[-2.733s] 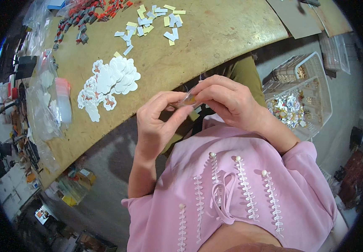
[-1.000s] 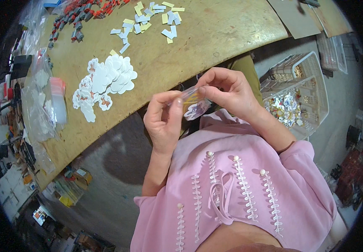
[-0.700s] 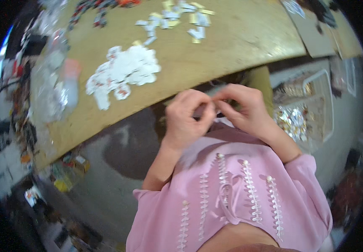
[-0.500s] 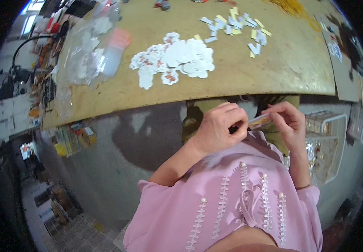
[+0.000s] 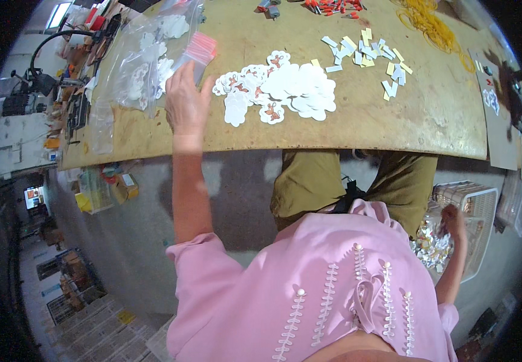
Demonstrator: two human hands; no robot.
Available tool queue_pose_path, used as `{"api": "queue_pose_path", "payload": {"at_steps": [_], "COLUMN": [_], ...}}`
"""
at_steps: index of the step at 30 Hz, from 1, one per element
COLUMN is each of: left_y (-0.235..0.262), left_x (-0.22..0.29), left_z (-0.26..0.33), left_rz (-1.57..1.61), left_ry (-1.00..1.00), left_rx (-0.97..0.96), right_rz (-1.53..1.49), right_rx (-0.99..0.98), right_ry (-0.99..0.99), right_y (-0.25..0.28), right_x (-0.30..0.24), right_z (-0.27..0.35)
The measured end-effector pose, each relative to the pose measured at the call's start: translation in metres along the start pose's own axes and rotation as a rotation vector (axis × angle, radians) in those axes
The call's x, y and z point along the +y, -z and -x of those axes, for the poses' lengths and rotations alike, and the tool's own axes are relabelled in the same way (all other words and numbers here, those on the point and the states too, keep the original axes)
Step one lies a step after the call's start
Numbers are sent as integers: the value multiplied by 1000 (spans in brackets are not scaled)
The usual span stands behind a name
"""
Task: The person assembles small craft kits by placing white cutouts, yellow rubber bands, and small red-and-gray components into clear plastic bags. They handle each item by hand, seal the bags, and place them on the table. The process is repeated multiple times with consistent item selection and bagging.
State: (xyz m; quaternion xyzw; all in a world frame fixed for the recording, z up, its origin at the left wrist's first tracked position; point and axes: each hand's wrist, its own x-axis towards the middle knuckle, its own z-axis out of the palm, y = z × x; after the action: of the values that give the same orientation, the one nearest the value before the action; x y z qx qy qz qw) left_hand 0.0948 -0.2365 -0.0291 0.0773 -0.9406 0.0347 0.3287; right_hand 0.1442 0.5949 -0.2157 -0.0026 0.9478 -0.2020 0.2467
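Holds the left hand (image 5: 187, 99) over the near end of the red-topped stack of clear bags (image 5: 200, 48), just left of the heap of white die-cut cards (image 5: 302, 89) on the bench (image 5: 412, 120); spreads thumb from fingers, with nothing visibly gripped. Hangs the right hand (image 5: 452, 222) over shiny foil pieces (image 5: 433, 247) in a white plastic basket (image 5: 478, 199), well right of the heap, past the bench's edge; too blurred to tell if closed or holding anything. Crowds the left hand, further left of the heap, with a large clear plastic bag (image 5: 119, 87). Includes, beyond the heap to its right, white and yellow strips (image 5: 366, 51), small red pieces (image 5: 333, 7) and yellow bands (image 5: 428, 27).
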Motion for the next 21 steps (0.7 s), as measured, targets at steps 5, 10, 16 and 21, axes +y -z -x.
{"api": "queue_pose_path", "payload": {"at_steps": [5,10,16,21], "left_y": [-20,-13,20,72], "left_x": [-31,-30,-13,119], "left_z": [13,8,22,59], "left_rz": [172,414,279,479], "left_ry": [223,401,131,-172], "left_rx": [-112,-135,64,82], "right_rz": [517,718,29,-802], "right_rx": [-18,-286,54,-225], "right_ry": [90,-19,110,266], "right_y": [-75,-91,39,69], "right_x": [166,134,-232,-398], "right_z": [62,29,-3,22]}}
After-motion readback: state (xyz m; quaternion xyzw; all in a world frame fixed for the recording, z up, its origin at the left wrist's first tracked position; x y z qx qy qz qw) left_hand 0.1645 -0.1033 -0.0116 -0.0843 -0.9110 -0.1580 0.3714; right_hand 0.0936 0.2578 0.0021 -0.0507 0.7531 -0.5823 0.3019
